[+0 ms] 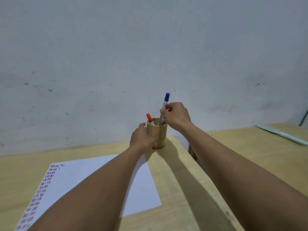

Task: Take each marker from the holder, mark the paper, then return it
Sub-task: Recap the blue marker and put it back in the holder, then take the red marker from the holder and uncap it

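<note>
- Your round light-wood cylinder holder [157,135] stands upright near the far edge of the pale wooden table [180,180], at about 12 o'clock from you.
- The blue-capped marker with a clear barrel [165,106] leans toward 1 o'clock, its lower end inside the holder's mouth and its cap well above the rim.
- Your right hand [177,116] pinches that barrel with its fingertips, just below the cap. Whether you are lifting it out or setting it back cannot be told from this view.
- The red-capped marker [149,117] sits in the holder at the rim's 10 o'clock side, only its cap showing; nothing touches it.
- Your left hand [141,136] is wrapped against the holder's 9 o'clock wall, steadying it.
- The white paper sheet [93,180] lies flat at about 7 o'clock from the holder, partly under your left forearm.
- Along the sheet's left edge runs a long column of short strokes [41,189], in reddish and bluish tones, with a further row beginning at the top.
- Judging by those rows, many rounds of marking look done; most of the sheet is still blank.
- If the blue marker is coming out, a stroke and its return remain; if going in, the red one is likely next.
- A pale green strip-like object [283,135] lies on a second tabletop at 2 o'clock, apart from the work.
</note>
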Motion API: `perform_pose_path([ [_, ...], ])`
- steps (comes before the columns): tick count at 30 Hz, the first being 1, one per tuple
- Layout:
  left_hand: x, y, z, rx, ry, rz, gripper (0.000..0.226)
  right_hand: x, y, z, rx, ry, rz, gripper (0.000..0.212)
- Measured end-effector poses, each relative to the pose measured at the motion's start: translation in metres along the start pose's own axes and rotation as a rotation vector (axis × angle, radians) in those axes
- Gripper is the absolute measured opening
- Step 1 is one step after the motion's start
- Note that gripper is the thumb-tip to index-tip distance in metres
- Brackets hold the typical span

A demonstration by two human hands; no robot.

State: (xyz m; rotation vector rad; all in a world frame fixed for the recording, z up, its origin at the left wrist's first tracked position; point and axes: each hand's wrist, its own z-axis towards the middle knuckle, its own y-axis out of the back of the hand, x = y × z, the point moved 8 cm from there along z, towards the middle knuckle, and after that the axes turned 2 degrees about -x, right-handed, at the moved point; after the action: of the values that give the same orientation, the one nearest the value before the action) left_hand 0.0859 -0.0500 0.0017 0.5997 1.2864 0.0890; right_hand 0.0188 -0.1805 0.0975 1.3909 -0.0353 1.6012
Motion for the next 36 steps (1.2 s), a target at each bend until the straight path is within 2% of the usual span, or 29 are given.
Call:
perform_pose_path([
  [2,0.002,-0.008,0.001,-0.022,-0.019,-0.002,0.063,-0.013,-0.01,0.004,0.029,-0.03,-0.034,0.019],
  [5,0.008,-0.016,0.005,-0.057,-0.028,-0.025,0.049,-0.027,-0.024,0.01,0.08,-0.077,-0.108,0.027],
  [7,0.009,-0.017,0.008,-0.064,-0.045,-0.018,0.045,-0.032,-0.029,0.013,0.093,-0.091,-0.122,0.025],
  [11,0.012,-0.016,0.009,-0.066,-0.047,-0.024,0.048,-0.027,-0.024,0.012,0.016,-0.05,-0.141,0.016],
  [13,0.014,-0.016,0.009,-0.077,-0.041,-0.017,0.047,-0.025,-0.024,0.01,-0.004,-0.028,-0.132,0.027],
  [17,0.014,-0.016,0.01,-0.069,-0.042,0.001,0.049,-0.02,-0.034,0.008,0.023,0.03,-0.24,0.017],
  [24,0.013,-0.015,0.01,-0.05,-0.05,0.011,0.054,-0.017,-0.051,0.014,0.062,0.004,-0.318,0.024],
  [30,0.014,-0.014,0.011,-0.056,-0.058,0.0,0.054,-0.013,-0.054,0.021,0.114,0.028,-0.37,0.018],
  [36,0.015,-0.012,0.009,-0.054,-0.042,0.009,0.059,0.006,-0.042,0.014,-0.09,0.151,-0.258,0.02],
])
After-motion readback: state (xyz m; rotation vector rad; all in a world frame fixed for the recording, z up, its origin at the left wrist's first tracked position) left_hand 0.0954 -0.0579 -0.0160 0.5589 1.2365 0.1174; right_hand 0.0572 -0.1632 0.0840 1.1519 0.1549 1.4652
